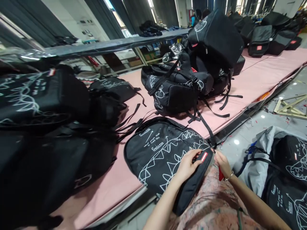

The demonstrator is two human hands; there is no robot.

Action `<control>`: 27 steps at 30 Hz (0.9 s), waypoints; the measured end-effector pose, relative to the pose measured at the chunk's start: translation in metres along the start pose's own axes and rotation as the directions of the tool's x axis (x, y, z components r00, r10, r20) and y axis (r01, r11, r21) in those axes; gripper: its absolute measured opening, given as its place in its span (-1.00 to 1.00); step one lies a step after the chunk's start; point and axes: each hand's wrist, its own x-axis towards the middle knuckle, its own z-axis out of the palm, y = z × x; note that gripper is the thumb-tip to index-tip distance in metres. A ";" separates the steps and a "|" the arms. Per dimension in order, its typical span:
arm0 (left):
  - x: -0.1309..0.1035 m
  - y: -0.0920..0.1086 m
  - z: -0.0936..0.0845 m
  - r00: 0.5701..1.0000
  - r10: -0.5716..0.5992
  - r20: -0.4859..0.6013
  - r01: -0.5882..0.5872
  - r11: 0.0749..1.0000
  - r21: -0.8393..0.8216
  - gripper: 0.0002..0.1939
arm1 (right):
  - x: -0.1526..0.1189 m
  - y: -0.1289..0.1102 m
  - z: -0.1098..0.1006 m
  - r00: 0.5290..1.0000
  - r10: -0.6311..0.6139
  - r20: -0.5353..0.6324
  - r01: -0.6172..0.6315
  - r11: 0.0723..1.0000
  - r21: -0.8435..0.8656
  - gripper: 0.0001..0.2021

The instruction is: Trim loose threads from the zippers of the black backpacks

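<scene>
A black backpack [153, 159] with white line drawings and the word "Success" lies flat at the edge of a pink-covered table [115, 188], its lower part over the edge. My left hand [190, 163] is on its near right corner, beside a small red and white label [204, 157], with thumb and fingers pinched; what is between them is too small to name. Just right of that corner, my right hand [222, 163] is closed round a small tool with a dark tip, its red part [221, 174] showing under the palm.
Black backpacks are heaped at the left [43, 95] and beyond the flat one [179, 92], with loose straps. More bags [260, 41] stand farther along the table. At the right, a grey sack [259, 172] holds backpacks on the floor, near a metal frame [291, 107].
</scene>
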 end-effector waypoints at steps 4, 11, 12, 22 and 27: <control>0.000 0.003 0.014 0.998 0.068 0.016 -0.070 0.981 0.180 -0.68 | -0.011 -0.004 0.001 1.000 -0.013 0.018 0.014 0.999 -0.046 -0.58; 0.026 0.012 0.030 0.995 -0.019 -0.094 0.040 0.974 0.225 -0.80 | -0.006 -0.007 -0.020 0.991 -0.130 0.027 0.132 0.952 -0.275 -0.69; 0.029 0.011 0.029 0.994 -0.035 -0.101 0.056 0.976 0.209 -0.81 | -0.005 -0.008 -0.025 0.986 -0.162 0.034 0.164 0.934 -0.316 -0.71; 0.037 0.014 0.028 0.993 -0.076 -0.093 0.089 0.986 0.143 -0.85 | 0.009 -0.037 -0.047 0.907 -0.309 0.286 0.420 0.721 -0.551 -0.71; 0.037 0.014 0.029 0.989 -0.074 -0.127 0.088 0.990 0.108 -0.87 | 0.019 -0.040 -0.043 0.875 -0.348 0.336 0.484 0.630 -0.608 -0.68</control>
